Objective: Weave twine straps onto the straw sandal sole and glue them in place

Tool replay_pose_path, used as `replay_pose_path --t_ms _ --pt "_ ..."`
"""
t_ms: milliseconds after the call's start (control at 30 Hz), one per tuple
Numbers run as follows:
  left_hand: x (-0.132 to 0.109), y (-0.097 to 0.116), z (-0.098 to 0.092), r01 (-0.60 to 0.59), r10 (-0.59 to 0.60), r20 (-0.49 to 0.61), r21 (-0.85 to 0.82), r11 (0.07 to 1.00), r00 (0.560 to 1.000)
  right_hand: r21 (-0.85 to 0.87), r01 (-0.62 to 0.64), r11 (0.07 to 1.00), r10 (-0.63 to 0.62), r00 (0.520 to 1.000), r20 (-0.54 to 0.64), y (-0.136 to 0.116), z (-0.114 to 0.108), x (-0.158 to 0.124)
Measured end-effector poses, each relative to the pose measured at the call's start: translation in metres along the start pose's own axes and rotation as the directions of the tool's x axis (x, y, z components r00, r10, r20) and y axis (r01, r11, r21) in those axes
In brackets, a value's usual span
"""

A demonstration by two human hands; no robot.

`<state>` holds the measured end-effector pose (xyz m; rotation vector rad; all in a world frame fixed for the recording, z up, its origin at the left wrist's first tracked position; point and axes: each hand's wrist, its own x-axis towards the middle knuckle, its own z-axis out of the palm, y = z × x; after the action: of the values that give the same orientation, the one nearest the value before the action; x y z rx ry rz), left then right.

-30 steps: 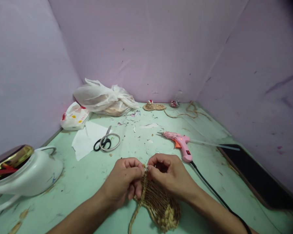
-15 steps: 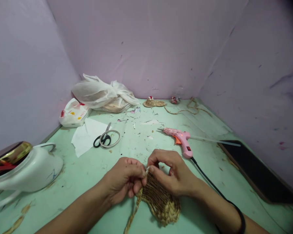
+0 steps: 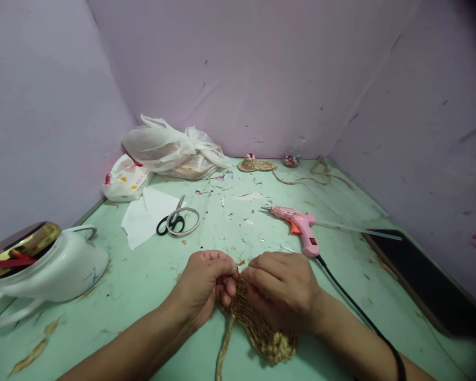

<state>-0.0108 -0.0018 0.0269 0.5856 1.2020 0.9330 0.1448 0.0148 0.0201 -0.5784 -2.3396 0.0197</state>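
Lower centre, the left hand [image 3: 210,283] pinches the weave [image 3: 257,332], the right hand [image 3: 287,288] curls beside (grip hidden); edge work, I'd guess, needing steadiness next.

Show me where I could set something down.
A mostly bare patch, stained in spots, lies between the white pot and left forearm; another, between the glue gun's handle and dark slab. Crowded: around the hands and woven piece, and back left, at the plastic bag.

left grip [image 3: 206,283] holds a woven piece [image 3: 257,329] while right grip [image 3: 286,288] covers its edge.
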Motion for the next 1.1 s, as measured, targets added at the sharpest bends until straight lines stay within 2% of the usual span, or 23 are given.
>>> replay_pose_path --t_ms 67,100,200,267,333,433,567,633,700,867,933,1033,1100 --pt "-0.001 0.001 0.000 -0.024 0.026 0.044 -0.045 0.999 0.999 0.115 -0.152 0.982 0.157 0.987 -0.044 0.001 -0.001 0.003" --pt "-0.001 0.001 0.000 -0.033 0.038 0.075 -0.067 0.997 0.996 0.189 -0.251 0.949 0.266 0.962 -0.062 0.001 -0.001 0.004" --pt "-0.004 0.004 0.000 -0.035 0.048 0.168 -0.084 0.996 0.985 0.382 -0.499 0.778 0.552 0.833 -0.036 0.002 -0.002 0.009" --pt "-0.005 0.006 -0.001 -0.033 0.043 0.198 -0.054 0.998 0.979 0.447 -0.589 0.674 0.648 0.761 0.025 0.002 -0.001 0.011" --pt "-0.007 0.008 -0.001 -0.044 0.044 0.207 -0.004 0.999 0.977 0.478 -0.620 0.622 0.682 0.729 0.060 0.002 0.001 0.011" --pt "-0.010 0.010 0.000 -0.115 0.085 0.175 0.165 0.980 0.981 0.480 -0.601 0.639 0.671 0.741 0.035 0.003 0.004 0.010" --pt "-0.015 0.011 0.003 -0.222 0.199 0.101 0.365 0.904 0.975 0.429 -0.508 0.747 0.593 0.801 -0.083 0.003 0.007 0.007" --pt "-0.014 0.010 0.003 -0.207 0.175 0.119 0.373 0.904 0.977 0.392 -0.452 0.801 0.537 0.832 -0.138 0.003 0.008 0.005" --pt "-0.011 0.009 0.002 -0.143 0.096 0.153 0.340 0.929 0.984 0.353 -0.397 0.847 0.476 0.862 -0.173 0.004 0.009 0.003" --pt "-0.006 0.008 -0.001 0.021 -0.058 0.240 0.151 0.988 0.969 0.242 -0.319 0.916 0.370 0.906 -0.206 0.007 0.010 -0.001" --pt "-0.008 0.008 0.000 0.006 -0.052 0.245 0.184 0.983 0.968 0.217 -0.312 0.925 0.357 0.911 -0.209 0.008 0.010 -0.001" --pt "-0.009 0.006 0.000 -0.089 0.037 0.189 0.273 0.958 0.981 0.196 -0.335 0.922 0.375 0.899 -0.227 0.007 0.010 -0.001" --pt "-0.008 0.003 0.001 -0.104 0.070 0.155 0.227 0.968 0.986 0.183 -0.378 0.908 0.414 0.877 -0.244 0.007 0.012 -0.001"
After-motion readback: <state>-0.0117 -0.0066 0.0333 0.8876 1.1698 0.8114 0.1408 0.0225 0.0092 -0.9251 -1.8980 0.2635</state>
